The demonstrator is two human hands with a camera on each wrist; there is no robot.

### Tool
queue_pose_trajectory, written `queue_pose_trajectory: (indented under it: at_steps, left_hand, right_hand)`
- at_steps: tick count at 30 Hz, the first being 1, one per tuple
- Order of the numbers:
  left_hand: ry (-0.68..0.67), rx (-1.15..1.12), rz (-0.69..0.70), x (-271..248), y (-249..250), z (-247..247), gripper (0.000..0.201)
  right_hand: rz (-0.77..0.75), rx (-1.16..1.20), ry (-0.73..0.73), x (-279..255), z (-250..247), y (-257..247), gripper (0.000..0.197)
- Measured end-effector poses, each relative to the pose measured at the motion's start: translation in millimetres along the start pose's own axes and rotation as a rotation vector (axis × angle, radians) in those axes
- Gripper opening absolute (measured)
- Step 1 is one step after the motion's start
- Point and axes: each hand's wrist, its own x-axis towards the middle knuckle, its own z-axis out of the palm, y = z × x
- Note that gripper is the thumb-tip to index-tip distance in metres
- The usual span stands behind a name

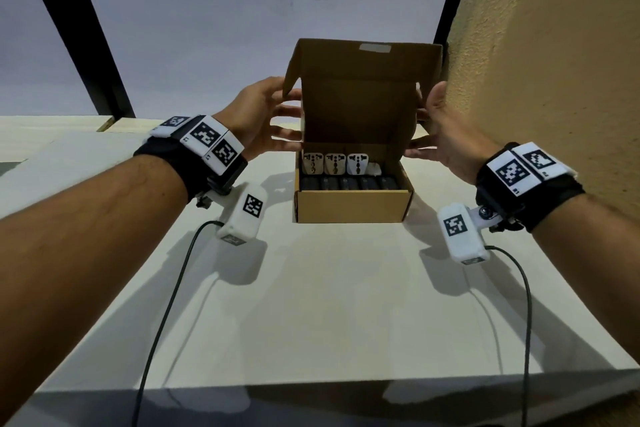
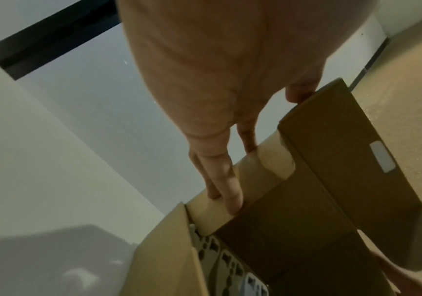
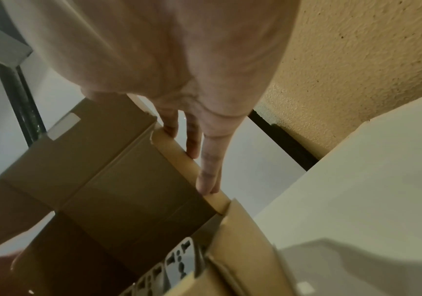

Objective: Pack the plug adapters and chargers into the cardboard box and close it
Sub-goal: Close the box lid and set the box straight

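The cardboard box [image 1: 353, 206] stands on the white table with its lid [image 1: 360, 111] raised upright. Inside, a back row of white plug adapters [image 1: 334, 163] stands behind a front row of black chargers [image 1: 349, 183]. My left hand [image 1: 277, 121] is at the lid's left side, its straight fingers [image 2: 227, 186] pressing the left side flap [image 2: 263, 160]. My right hand [image 1: 436, 128] mirrors it, with straight fingers [image 3: 209, 170] lying along the right side flap [image 3: 179, 158]. The wrist views also show the adapters [image 2: 230, 266] [image 3: 179, 258]. The lid's tuck flap [image 2: 344, 140] carries a strip of tape.
A textured tan wall [image 1: 554, 80] rises close to the right of the box. Black frame posts [image 1: 76, 31] stand behind the table [image 1: 311, 305]. Cables [image 1: 162, 305] hang from both wrist cameras toward the table's near edge.
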Motion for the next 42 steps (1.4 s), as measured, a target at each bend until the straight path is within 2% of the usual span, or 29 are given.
queue_pose_trajectory:
  at_steps: [4,7,8,11,12,13,15,17,19,22,24,28,30,33,34,38,42]
  left_hand:
    - [-0.028,0.040,0.004,1.3,-8.6,0.4,0.053]
    - [-0.026,0.096,0.024,-1.1,-16.6,-0.7,0.048]
    - [-0.023,0.103,0.023,-1.6,-18.9,-2.7,0.049]
    - [-0.060,0.146,0.012,-4.3,-25.0,-5.9,0.054]
    - [-0.071,0.173,0.008,-5.5,-26.2,-5.5,0.053]
    - [-0.074,0.205,-0.001,-7.5,-26.8,-4.3,0.052]
    - [-0.060,0.290,-0.008,-10.6,-27.8,-1.5,0.047]
    - [-0.039,0.381,0.011,-12.0,-28.2,0.9,0.045]
    - [-0.039,0.488,0.037,-13.8,-28.3,3.9,0.040]
    - [-0.053,0.708,0.073,-16.9,-30.5,4.9,0.039]
    - [-0.044,0.818,0.101,-20.9,-32.2,3.6,0.041]
    - [-0.089,1.020,0.177,-27.9,-35.6,4.5,0.044]
    - [-0.090,1.133,0.160,-30.5,-38.0,5.2,0.049]
    - [-0.075,1.362,0.107,-36.7,-40.9,7.0,0.052]
    - [-0.076,1.430,0.103,-39.8,-41.9,9.2,0.051]
    - [-0.049,1.605,0.152,-46.8,-47.0,19.0,0.052]
    - [-0.049,1.657,0.182,-46.6,-49.0,20.8,0.052]
  right_hand:
    - [-0.041,-0.123,-0.001,4.6,-5.5,6.4,0.111]
    - [-0.068,-0.180,-0.003,3.8,-9.0,17.4,0.115]
    - [-0.066,-0.174,-0.009,0.9,-10.6,21.4,0.111]
    - [-0.104,-0.178,-0.045,-14.5,-16.4,30.5,0.065]
    - [-0.137,-0.187,-0.057,-19.8,-19.5,32.2,0.059]
    - [-0.179,-0.192,-0.065,-24.3,-22.4,33.4,0.064]
    - [-0.239,-0.152,-0.093,-30.9,-26.2,32.0,0.094]
    - [-0.241,-0.116,-0.122,-33.1,-26.3,29.5,0.102]
    - [-0.208,-0.141,-0.134,-33.8,-24.2,27.6,0.097]
    - [-0.172,-0.244,-0.082,-30.6,-18.3,28.8,0.072]
    - [-0.205,-0.387,-0.023,-28.4,-14.5,30.0,0.051]
    - [-0.312,-0.656,0.052,-26.4,-3.7,33.0,0.033]
    - [-0.305,-0.686,0.065,-27.4,0.8,36.0,0.033]
    - [-0.262,-0.732,0.053,-28.1,0.3,38.9,0.049]
    - [-0.249,-0.753,0.038,-28.4,0.4,38.7,0.049]
    - [-0.230,-0.872,-0.020,-27.8,3.0,32.3,0.030]
    - [-0.208,-0.989,-0.061,-29.2,6.4,28.2,0.030]
